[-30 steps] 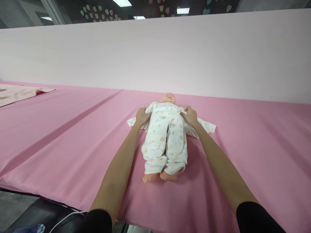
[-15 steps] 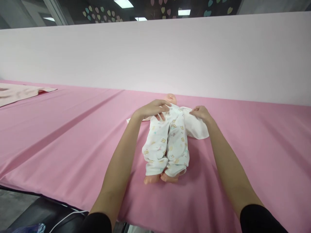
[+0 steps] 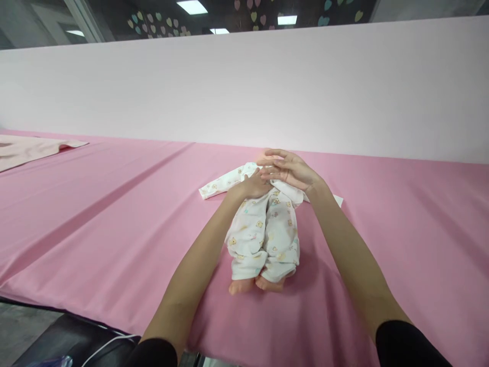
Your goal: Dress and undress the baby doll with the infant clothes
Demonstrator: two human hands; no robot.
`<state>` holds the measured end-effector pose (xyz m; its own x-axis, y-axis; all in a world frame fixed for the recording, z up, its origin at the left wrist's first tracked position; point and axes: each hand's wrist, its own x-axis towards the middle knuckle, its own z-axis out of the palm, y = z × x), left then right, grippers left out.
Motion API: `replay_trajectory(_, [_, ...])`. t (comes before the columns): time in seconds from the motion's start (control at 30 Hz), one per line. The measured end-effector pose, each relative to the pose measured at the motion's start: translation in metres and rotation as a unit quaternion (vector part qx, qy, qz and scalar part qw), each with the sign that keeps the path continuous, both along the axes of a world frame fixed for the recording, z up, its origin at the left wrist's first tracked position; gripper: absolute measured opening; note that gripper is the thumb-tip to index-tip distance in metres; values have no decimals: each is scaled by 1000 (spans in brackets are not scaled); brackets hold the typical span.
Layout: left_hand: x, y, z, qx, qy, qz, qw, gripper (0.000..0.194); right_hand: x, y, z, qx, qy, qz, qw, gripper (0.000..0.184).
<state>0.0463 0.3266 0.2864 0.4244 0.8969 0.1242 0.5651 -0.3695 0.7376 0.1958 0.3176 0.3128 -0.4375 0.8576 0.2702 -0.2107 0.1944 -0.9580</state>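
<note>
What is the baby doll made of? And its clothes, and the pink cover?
Doll: looks like smooth plastic or vinyl; its bare feet have a slight sheen. Clothes: soft printed fabric, probably cotton, since it creases and bunches. Pink cover: thin matte cloth with long wrinkles.

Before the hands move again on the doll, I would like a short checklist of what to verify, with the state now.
1. Doll lies flat on the pink cloth: ok.
2. Left hand rests on the doll's chest: ok.
3. Right hand is over the doll's upper body, fingers spread: ok; what it grips, cannot tell.
4. Doll's head is visible: not ok, the hands cover it.
5. Left sleeve of the white top lies spread out on the cloth: ok.
6. Both bare feet stick out of the trousers: ok.
</note>
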Motion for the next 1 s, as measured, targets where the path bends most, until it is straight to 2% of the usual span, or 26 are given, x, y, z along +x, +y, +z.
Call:
replay_trajectory(0.03, [-2, -4, 5, -12, 29, -27, 999, 28, -5, 0, 1, 17, -21, 2, 1000, 20])
replay_trajectory(0.07, [-3, -7, 11, -12, 69, -50, 996, 28, -7, 2, -2, 31, -40, -44, 998, 15])
replay_trajectory(0.1, [-5, -11, 17, -2, 112, -66, 991, 29, -7, 7, -7, 45, -62, -126, 989, 11])
replay_trajectory(0.13, [-6, -13, 22, 10, 143, -77, 987, 27, -6, 13, -14, 59, -95, -226, 968, 9])
replay_trajectory(0.17, [-7, -15, 26, 23, 174, -87, 981, 24, -4, 19, -22, 70, -140, -320, 934, 10])
replay_trajectory(0.2, [-7, -17, 28, 37, 203, -94, 974, 20, -2, 26, -30, 83, -196, -386, 897, 11])
replay_trajectory(0.23, [-7, -16, 30, 54, 228, -96, 967, 18, -1, 31, -38, 92, -255, -418, 867, 14])
replay_trajectory(0.3, [-4, -12, 27, 101, 264, -61, 957, 23, -1, 39, -47, 107, -358, -412, 831, 21])
replay_trajectory(0.4, [-1, 6, 13, 172, 275, 74, 943, 30, -13, 45, -48, 128, -472, -390, 780, 40])
replay_trajectory(0.5, [2, 33, -4, 138, 242, 176, 944, 34, -32, 52, -42, 120, -543, -398, 729, 45])
replay_trajectory(0.57, [4, 50, -13, 114, 238, 201, 944, 36, -42, 58, -39, 107, -555, -402, 720, 35])
replay_trajectory(0.7, [13, 70, -16, 111, 246, 206, 941, 34, -47, 68, -41, 86, -531, -411, 736, 24])
replay_trajectory(0.87, [25, 75, -14, 136, 234, 179, 946, 32, -33, 74, -52, 45, -463, -471, 750, 33])
replay_trajectory(1.0, [26, 79, -20, 164, 187, 172, 953, 32, -27, 77, -61, 31, -399, -503, 766, 37])
